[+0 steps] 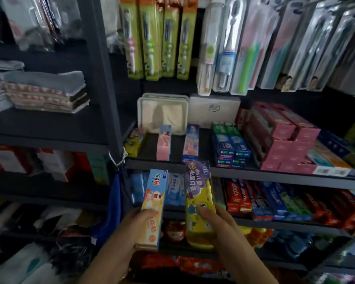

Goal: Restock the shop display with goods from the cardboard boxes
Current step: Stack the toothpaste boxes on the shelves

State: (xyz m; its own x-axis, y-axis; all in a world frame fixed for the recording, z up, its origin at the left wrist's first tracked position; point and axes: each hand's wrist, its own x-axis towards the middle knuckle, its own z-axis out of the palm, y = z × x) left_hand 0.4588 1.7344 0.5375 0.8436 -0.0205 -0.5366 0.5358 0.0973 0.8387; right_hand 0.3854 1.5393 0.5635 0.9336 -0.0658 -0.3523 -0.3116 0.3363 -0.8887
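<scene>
Cardboard cartons of children's toothpaste, one in each hand, are being carried up toward the toothpaste shelf (172, 163). Left hand (140, 219) is gripping the lower half of a blue-and-orange carton (155, 198), thumb lying across its face, remaining fingers hidden behind it. Right hand (215, 219) is holding a purple-and-yellow carton (199, 193), thumb pressing on the front, other fingers wrapping out of sight. Both cartons are pointing away from the person, just below the shelf edge and not yet on it.

Step in hand, by my reading: placing stock, not fetching it. No cardboard boxes are showing in view.

On the shelf, a pink carton (164, 143) and a pale blue-pink carton (191, 143) are lying lengthwise with bare dark gaps beside them; green-and-blue cartons (230, 146) are sitting further right.

Next move is probably calling for lifting each carton over the lip and sliding it lengthwise into a gap, matching kinds where possible. A yellow carton (131, 147) at far left may be the match.
</scene>
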